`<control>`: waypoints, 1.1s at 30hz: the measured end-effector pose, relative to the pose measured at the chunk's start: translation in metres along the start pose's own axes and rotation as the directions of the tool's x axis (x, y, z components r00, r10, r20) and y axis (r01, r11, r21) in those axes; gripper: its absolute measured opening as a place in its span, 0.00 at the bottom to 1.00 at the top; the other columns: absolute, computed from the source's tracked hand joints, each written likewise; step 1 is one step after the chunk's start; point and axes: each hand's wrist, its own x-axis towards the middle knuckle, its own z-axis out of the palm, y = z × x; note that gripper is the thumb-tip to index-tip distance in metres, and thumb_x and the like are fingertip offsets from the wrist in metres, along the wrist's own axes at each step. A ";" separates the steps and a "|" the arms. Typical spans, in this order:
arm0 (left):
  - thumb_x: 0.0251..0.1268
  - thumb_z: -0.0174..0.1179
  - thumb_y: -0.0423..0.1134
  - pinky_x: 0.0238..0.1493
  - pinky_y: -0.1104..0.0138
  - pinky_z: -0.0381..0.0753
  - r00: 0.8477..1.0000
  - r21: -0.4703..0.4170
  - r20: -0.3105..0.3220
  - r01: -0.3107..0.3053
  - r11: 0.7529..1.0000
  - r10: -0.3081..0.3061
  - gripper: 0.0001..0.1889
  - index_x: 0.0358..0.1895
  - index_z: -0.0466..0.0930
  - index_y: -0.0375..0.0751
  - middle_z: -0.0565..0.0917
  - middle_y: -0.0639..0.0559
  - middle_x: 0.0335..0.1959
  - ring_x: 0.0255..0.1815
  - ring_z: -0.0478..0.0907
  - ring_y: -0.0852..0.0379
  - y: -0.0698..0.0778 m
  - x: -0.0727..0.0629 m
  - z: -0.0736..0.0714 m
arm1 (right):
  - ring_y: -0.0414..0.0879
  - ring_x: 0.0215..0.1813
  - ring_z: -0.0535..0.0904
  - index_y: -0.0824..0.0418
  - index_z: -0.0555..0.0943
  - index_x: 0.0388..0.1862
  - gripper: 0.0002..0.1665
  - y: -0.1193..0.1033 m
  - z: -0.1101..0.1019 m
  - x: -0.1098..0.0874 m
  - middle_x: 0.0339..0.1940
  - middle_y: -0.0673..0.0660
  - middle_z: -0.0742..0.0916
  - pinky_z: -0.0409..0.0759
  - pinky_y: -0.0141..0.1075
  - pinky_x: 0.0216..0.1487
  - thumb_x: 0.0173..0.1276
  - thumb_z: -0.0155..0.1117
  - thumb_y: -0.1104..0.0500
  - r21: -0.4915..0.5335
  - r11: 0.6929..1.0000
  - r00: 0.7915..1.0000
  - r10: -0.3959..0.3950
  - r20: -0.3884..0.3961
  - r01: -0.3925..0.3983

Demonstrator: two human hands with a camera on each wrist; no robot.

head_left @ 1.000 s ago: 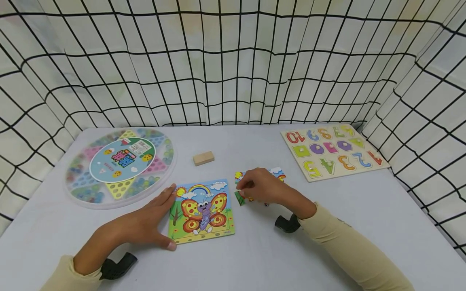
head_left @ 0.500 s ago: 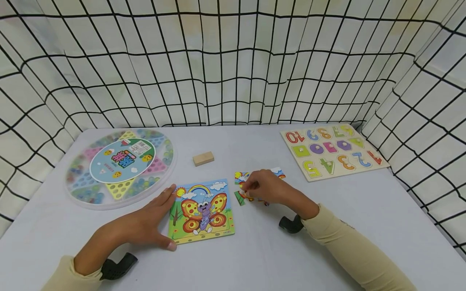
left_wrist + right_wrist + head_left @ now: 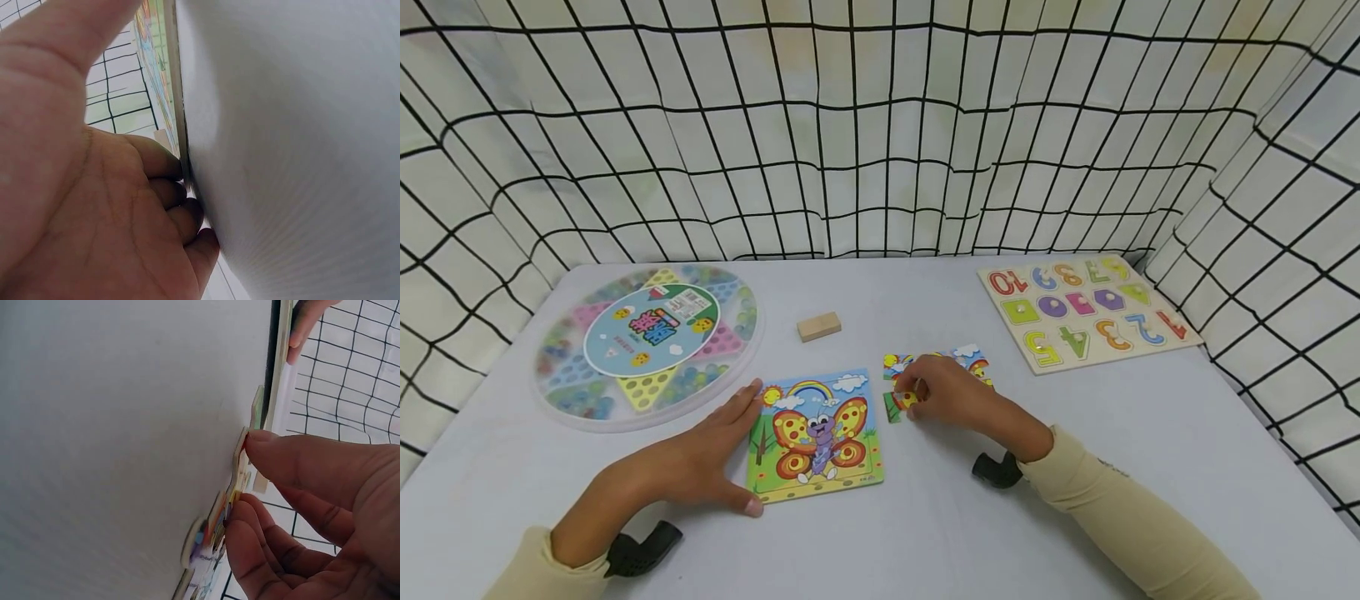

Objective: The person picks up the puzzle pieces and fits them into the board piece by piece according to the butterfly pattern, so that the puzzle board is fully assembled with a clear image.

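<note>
A square butterfly puzzle board [image 3: 816,437] lies flat on the white table. My left hand [image 3: 703,450] rests at its left side, fingers at the upper left edge and thumb by the lower left corner; in the left wrist view the fingertips [image 3: 187,215] touch the board's edge. To the right, my right hand [image 3: 951,392] pinches a red-and-yellow puzzle piece [image 3: 906,401] between thumb and fingers, low over the table. That piece sits against a green tree piece [image 3: 891,408]. Behind lie a sun piece [image 3: 892,363] and a cloud piece [image 3: 968,352]; the hand partly covers the group.
A small wooden block [image 3: 819,327] lies behind the puzzle board. At the far left is a round clear case [image 3: 651,333] of coloured beads. A number-and-shape board [image 3: 1086,312] lies at the back right. Black-gridded white cloth [image 3: 880,133] walls the table's back and sides.
My right hand shifted right off the green tree piece, then slightly back left and nearer. The red-and-yellow piece now meets the tree piece, which has straightened. The left hand stayed still.
</note>
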 end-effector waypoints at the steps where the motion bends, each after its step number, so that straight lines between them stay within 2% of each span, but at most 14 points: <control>1: 0.37 0.72 0.69 0.70 0.40 0.48 1.000 -0.002 0.000 -0.003 1.000 0.003 0.71 0.77 0.41 0.30 0.34 0.40 0.79 0.77 0.34 0.36 0.000 0.000 0.000 | 0.43 0.36 0.74 0.57 0.84 0.41 0.13 -0.001 0.000 0.000 0.34 0.48 0.81 0.77 0.33 0.36 0.56 0.75 0.66 -0.014 1.000 1.000 0.002 0.003 -0.002; 4: 0.37 0.72 0.68 0.69 0.39 0.48 1.000 -0.009 0.002 -0.009 1.000 0.009 0.70 0.77 0.41 0.30 0.34 0.39 0.79 0.77 0.34 0.35 0.000 0.000 0.000 | 0.43 0.35 0.74 0.58 0.84 0.43 0.15 -0.003 0.001 -0.001 0.34 0.48 0.80 0.77 0.33 0.36 0.56 0.75 0.66 -0.040 0.999 1.000 0.003 0.009 -0.003; 9: 0.38 0.72 0.68 0.69 0.39 0.48 1.000 -0.015 0.006 -0.013 1.000 0.013 0.70 0.77 0.41 0.30 0.34 0.39 0.79 0.77 0.34 0.35 0.000 0.000 0.001 | 0.43 0.35 0.73 0.63 0.83 0.52 0.23 -0.005 0.002 -0.001 0.36 0.49 0.79 0.76 0.32 0.36 0.56 0.76 0.66 -0.060 0.998 1.000 -0.004 0.018 0.005; 19: 0.38 0.72 0.69 0.69 0.40 0.48 1.000 0.001 0.004 -0.011 1.000 0.011 0.70 0.76 0.41 0.30 0.34 0.39 0.79 0.77 0.34 0.35 -0.001 0.000 0.001 | 0.41 0.32 0.73 0.58 0.87 0.44 0.12 -0.004 0.000 -0.001 0.32 0.48 0.77 0.75 0.32 0.31 0.59 0.72 0.65 -0.064 0.997 0.999 -0.039 -0.011 0.039; 23: 0.37 0.72 0.69 0.69 0.40 0.48 1.000 0.002 0.005 -0.004 1.000 0.004 0.70 0.77 0.41 0.30 0.34 0.39 0.79 0.77 0.34 0.35 0.000 0.000 0.001 | 0.42 0.33 0.73 0.59 0.87 0.43 0.11 -0.005 -0.002 -0.001 0.32 0.48 0.78 0.75 0.32 0.31 0.60 0.71 0.66 -0.041 0.997 0.998 -0.060 -0.012 0.059; 28: 0.37 0.72 0.69 0.69 0.39 0.48 1.000 0.000 0.009 0.004 1.000 -0.004 0.71 0.77 0.41 0.30 0.34 0.39 0.79 0.77 0.34 0.35 0.000 0.001 0.000 | 0.41 0.35 0.75 0.62 0.86 0.45 0.11 -0.004 -0.004 -0.002 0.36 0.48 0.83 0.77 0.31 0.35 0.63 0.66 0.69 -0.008 0.997 0.997 -0.083 0.005 0.083; 33: 0.36 0.72 0.70 0.70 0.40 0.48 1.000 0.007 0.007 0.006 1.000 -0.006 0.71 0.77 0.41 0.30 0.34 0.40 0.79 0.77 0.34 0.36 0.000 0.001 0.000 | 0.42 0.33 0.76 0.63 0.86 0.45 0.10 -0.006 -0.009 -0.001 0.35 0.48 0.86 0.77 0.31 0.31 0.68 0.63 0.68 0.066 0.996 0.998 -0.064 0.023 0.062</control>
